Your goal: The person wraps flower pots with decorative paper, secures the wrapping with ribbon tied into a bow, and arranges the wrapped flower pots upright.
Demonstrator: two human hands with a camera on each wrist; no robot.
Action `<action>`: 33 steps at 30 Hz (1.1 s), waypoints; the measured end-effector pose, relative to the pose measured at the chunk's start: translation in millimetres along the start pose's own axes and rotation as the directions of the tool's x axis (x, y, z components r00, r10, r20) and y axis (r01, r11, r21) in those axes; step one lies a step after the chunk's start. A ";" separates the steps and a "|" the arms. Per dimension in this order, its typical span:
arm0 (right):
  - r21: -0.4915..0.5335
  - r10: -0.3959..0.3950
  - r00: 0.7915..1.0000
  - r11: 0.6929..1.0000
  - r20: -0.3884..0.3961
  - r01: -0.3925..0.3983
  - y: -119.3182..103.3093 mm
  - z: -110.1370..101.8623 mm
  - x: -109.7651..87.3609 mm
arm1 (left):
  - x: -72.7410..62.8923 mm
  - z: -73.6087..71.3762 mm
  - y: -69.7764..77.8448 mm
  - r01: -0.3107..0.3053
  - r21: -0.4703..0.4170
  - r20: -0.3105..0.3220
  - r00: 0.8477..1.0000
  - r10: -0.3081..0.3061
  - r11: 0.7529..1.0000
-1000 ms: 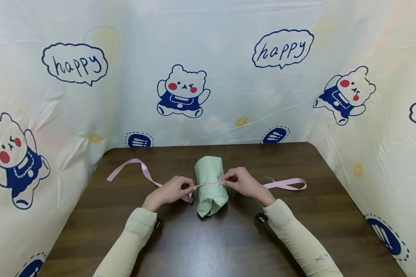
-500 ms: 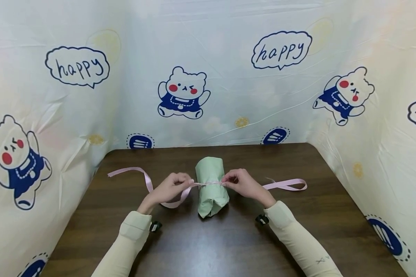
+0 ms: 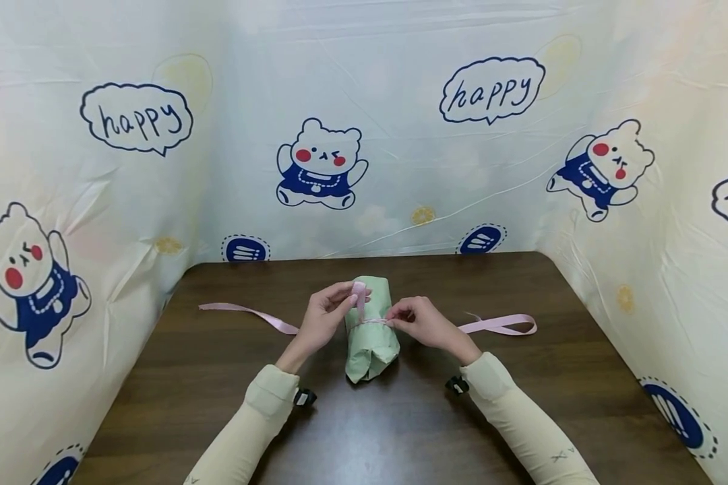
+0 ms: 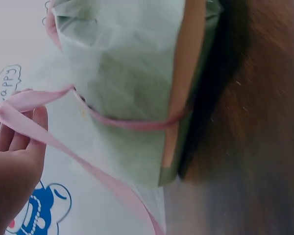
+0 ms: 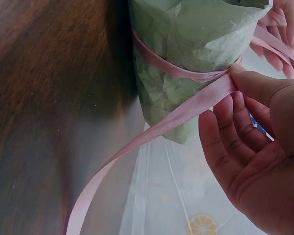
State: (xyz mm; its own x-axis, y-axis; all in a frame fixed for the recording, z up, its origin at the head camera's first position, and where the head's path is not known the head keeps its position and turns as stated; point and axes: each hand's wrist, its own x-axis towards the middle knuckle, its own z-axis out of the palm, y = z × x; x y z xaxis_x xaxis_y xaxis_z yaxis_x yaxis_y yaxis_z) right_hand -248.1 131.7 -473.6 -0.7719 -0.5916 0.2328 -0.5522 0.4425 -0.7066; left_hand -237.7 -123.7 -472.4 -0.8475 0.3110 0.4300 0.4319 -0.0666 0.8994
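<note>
A bundle wrapped in pale green paper (image 3: 373, 350) lies on the table, its near end folded in. Pink ribbon (image 4: 132, 125) runs around its middle and crosses on top. My left hand (image 3: 326, 320) pinches the left part of the ribbon between thumb and fingers, raised over the bundle's left side, with a loop of it standing up. From that hand the ribbon's tail trails down to the table in the left wrist view. My right hand (image 3: 426, 323) pinches the ribbon close against the bundle's right side; its tail (image 5: 186, 110) hangs from the thumb and fingers.
The loose left ribbon end (image 3: 243, 310) and the looped right end (image 3: 509, 325) lie on the brown wooden table (image 3: 364, 431). A printed cloth (image 3: 394, 168) with bears stands behind and on both sides.
My left hand has moved from left of the bundle up and right over it, drawing the ribbon with it, and the left tail has shifted. My right hand stays nearly in place.
</note>
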 end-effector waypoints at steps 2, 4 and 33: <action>-0.003 -0.004 1.000 1.000 -0.002 0.004 -0.2 0.5 -0.5 | 2.9 5.5 0.5 0.005 0.007 -0.019 1.000 -0.005 1.000; -0.006 -0.009 1.000 1.000 -0.003 0.009 0.0 1.0 -0.3 | 5.3 9.7 1.2 0.021 0.012 -0.042 0.999 -0.020 1.000; -0.112 0.100 0.941 0.991 0.323 -0.067 2.1 -30.7 -16.7 | 11.3 18.0 -7.8 -0.079 -0.084 -0.225 0.973 0.058 0.993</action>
State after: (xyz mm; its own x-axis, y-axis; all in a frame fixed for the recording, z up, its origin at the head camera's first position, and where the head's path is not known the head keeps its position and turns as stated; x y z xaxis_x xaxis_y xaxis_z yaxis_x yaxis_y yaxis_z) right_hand -246.1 163.3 -458.4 -0.6799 -0.7302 -0.0680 -0.5308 0.5540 -0.6414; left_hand -245.1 -102.6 -476.0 -0.8685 0.0856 0.4882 0.4701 -0.1701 0.8661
